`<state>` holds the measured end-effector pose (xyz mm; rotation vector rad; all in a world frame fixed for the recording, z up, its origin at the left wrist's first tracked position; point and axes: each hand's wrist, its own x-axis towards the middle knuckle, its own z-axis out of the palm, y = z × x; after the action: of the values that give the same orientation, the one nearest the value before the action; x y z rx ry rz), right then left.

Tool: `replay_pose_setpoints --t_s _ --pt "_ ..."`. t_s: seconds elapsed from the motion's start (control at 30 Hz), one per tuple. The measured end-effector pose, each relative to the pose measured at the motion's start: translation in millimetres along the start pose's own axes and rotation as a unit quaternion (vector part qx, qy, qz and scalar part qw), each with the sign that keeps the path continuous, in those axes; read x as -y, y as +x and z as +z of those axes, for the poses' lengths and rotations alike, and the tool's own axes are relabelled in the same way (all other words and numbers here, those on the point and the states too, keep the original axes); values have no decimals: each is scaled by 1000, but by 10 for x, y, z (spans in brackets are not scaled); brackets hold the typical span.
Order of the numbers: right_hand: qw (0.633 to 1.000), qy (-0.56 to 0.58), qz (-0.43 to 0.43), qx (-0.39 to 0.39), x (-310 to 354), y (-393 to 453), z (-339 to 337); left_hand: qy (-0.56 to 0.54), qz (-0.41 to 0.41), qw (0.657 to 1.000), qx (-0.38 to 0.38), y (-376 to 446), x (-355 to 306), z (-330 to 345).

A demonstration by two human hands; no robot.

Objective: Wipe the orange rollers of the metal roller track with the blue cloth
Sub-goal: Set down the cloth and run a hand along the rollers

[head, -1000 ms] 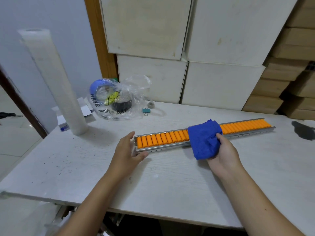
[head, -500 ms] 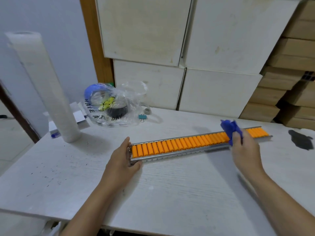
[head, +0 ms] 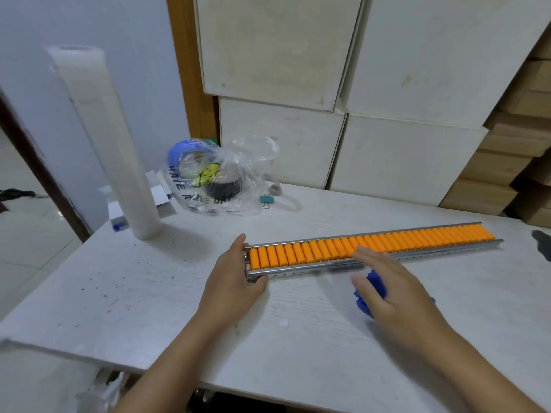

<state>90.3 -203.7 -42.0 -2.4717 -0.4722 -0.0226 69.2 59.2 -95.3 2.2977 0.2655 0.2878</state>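
The metal roller track (head: 417,257) lies across the white table (head: 149,293), and its row of orange rollers (head: 402,241) is fully uncovered. My left hand (head: 235,278) grips the track's left end, with fingers behind it and the thumb in front. My right hand (head: 387,290) hovers low at the near side of the track's middle, blurred, with its fingers stretched apart and the fingertips over the front rail. The blue cloth (head: 374,286) lies bunched on the table under that palm, mostly hidden.
A tall white roll (head: 110,150) stands at the table's back left beside small white boxes (head: 161,195). A clear plastic bag (head: 214,180) holding tape rolls and a teal binder clip (head: 266,200) sit behind the track. White boxes (head: 402,156) form a wall behind.
My right hand carried the cloth along the rollers to the right end, then came back left and down to the table in front of the track. My left hand stayed on the left end.
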Motion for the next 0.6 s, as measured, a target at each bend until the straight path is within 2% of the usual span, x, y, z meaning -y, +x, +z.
replay_pose_setpoints --t_s 0.07,0.2,0.27,0.43,0.6 --pt "1000 15 -10 17 196 217 178 -5 -6 1000 0 -4 2 -5" --pt "995 -40 -46 82 503 460 667 -15 -12 1000 -3 -19 2 -22" --pt "993 -60 -63 80 589 497 852 -21 -12 1000 -4 -24 -1 -24" --pt "991 -116 -24 59 674 565 1030 -34 -19 999 -3 -22 11 -23" --pt "986 -123 -74 81 856 546 1138 -66 -29 997 4 -19 40 -19"
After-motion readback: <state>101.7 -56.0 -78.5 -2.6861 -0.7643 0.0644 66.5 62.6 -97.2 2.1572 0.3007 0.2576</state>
